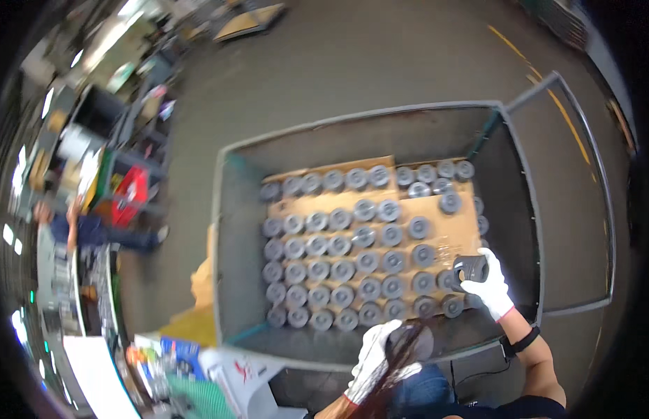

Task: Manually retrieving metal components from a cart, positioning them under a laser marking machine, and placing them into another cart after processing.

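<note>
My right hand, in a white glove, is closed round a dark grey cylindrical part at the right side of a large grey metal bin. The part is tilted, low over the cardboard sheet. Also gloved, my left hand is at the bin's near wall, its fingers curled against a grey rounded part. Blurred dark strands of hair cover much of that part. Rows of similar grey cylinders with ringed tops stand upright on the cardboard inside the bin.
A metal frame extends from the bin's right side. At the lower left are a white and grey box and green mesh. Another person stands by a workbench with a red bin at far left.
</note>
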Motion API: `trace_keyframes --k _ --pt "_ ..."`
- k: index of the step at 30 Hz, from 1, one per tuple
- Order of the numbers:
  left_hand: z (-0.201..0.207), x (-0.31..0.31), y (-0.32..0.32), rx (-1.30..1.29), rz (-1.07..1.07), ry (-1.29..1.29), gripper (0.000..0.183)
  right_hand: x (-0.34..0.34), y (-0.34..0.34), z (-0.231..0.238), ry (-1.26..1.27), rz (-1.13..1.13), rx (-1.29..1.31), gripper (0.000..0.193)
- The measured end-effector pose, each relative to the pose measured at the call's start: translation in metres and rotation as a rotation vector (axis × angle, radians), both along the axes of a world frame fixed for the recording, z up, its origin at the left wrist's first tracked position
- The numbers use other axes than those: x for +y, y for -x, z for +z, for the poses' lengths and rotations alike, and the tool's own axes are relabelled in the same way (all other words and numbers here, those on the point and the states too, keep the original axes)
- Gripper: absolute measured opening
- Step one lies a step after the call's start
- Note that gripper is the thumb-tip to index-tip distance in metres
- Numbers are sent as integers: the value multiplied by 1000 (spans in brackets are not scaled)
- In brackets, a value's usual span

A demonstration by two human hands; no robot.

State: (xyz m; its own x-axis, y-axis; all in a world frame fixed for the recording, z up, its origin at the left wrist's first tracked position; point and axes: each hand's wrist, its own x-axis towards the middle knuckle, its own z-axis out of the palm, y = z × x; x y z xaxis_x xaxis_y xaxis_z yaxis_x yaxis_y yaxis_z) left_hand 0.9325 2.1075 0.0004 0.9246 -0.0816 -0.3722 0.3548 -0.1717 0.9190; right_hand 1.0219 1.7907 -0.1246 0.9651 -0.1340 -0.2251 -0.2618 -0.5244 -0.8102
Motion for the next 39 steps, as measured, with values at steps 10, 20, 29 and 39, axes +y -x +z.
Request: trace_keyframes --k 10,20,29,39 --pt "19 90 461 272 1238 -571 97 262 188 112 -288 864 -39 98" --pt "34 151 616 307 1955 -420 100 527 372 177 -10 1871 -226 94" --pt "77 366 586 481 1740 -1001 96 824 498 228 -212 2295 -858 75" --pt "56 514 579 752 1464 -944 90 1037 588 158 142 2492 -924 81"
